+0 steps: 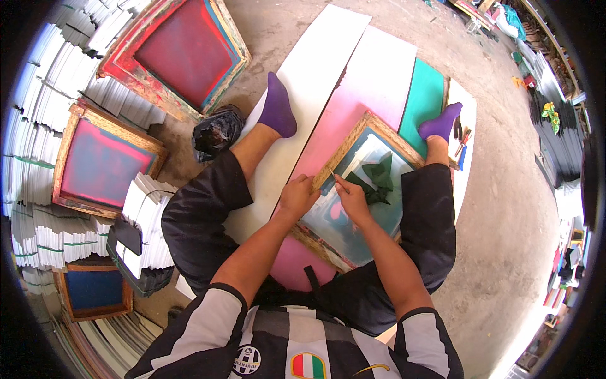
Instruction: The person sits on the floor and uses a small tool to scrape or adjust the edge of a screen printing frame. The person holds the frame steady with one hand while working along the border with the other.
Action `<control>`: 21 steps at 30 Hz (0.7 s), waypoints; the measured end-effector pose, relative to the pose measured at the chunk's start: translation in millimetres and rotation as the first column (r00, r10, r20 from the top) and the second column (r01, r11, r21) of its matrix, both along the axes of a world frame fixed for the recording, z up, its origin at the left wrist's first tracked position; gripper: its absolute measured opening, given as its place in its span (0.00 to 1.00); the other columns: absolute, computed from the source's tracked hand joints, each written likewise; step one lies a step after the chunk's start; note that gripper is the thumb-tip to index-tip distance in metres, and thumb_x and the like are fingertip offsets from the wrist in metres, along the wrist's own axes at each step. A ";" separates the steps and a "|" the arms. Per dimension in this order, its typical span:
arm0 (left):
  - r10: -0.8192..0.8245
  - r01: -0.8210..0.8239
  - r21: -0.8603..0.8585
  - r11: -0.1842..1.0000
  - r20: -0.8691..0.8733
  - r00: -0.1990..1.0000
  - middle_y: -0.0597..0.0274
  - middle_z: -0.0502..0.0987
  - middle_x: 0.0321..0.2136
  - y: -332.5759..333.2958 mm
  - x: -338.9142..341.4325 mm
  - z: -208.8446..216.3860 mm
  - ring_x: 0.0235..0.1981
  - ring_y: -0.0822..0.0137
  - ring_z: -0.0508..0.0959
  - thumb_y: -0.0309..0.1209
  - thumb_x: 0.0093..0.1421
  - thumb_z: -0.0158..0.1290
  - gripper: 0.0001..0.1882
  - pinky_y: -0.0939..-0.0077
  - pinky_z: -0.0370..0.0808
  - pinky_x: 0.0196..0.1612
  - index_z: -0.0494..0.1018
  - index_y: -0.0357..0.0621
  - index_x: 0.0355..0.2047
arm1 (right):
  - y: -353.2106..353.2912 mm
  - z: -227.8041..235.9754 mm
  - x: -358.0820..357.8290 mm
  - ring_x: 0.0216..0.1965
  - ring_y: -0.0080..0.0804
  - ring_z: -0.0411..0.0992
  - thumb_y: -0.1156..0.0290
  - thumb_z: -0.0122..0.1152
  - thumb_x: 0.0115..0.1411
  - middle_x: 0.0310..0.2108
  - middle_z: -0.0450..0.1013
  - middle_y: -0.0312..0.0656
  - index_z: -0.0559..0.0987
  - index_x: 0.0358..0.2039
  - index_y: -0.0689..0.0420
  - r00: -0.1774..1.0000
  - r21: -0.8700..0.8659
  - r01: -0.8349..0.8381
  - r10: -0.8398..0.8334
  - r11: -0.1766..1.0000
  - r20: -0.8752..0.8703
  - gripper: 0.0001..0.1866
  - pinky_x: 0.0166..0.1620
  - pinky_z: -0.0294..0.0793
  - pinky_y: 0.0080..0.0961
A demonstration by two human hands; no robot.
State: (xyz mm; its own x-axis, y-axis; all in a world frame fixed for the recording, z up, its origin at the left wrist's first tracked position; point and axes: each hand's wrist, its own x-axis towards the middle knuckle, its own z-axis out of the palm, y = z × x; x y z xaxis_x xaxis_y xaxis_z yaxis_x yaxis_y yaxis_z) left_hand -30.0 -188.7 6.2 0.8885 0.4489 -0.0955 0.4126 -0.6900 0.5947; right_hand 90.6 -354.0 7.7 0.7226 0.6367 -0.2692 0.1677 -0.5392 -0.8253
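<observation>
Person sits on the floor w/ a wood-framed screen (353,189) between the legs, on pink board (353,107). Left hand (297,196) grips the frame edge, fingers curled shut on it; right hand (352,199) pinches a thin stick (336,179), tip at the frame's inner edge. Dark green rag (377,180) lies on the mesh (paint smears remain, so cleaning looks partway). Stacks of white sheets (145,208) left, black bag (216,131) near knee.

Cloth (377,179) on framed screen (353,196), between the legs
</observation>
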 end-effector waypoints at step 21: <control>0.014 -0.014 0.033 0.999 -0.005 1.000 0.53 0.79 0.43 -0.8 -3.4 -2.9 0.43 0.48 0.81 0.42 0.58 0.65 0.28 0.55 0.79 0.48 0.76 0.43 0.56 | 2.0 51.5 9.3 0.41 0.58 0.80 0.55 0.51 0.73 0.41 0.83 0.51 0.78 0.63 0.33 0.964 -0.357 -0.035 0.125 0.933 0.233 0.20 0.46 0.79 0.51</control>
State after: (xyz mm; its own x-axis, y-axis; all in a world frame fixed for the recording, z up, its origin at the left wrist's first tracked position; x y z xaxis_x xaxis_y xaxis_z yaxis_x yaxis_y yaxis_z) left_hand -33.4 -189.5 3.4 0.8817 0.4641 -0.0851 0.4251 -0.7032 0.5699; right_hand 100.0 -352.0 59.2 0.7451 0.5942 -0.3028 0.3970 -0.7600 -0.5146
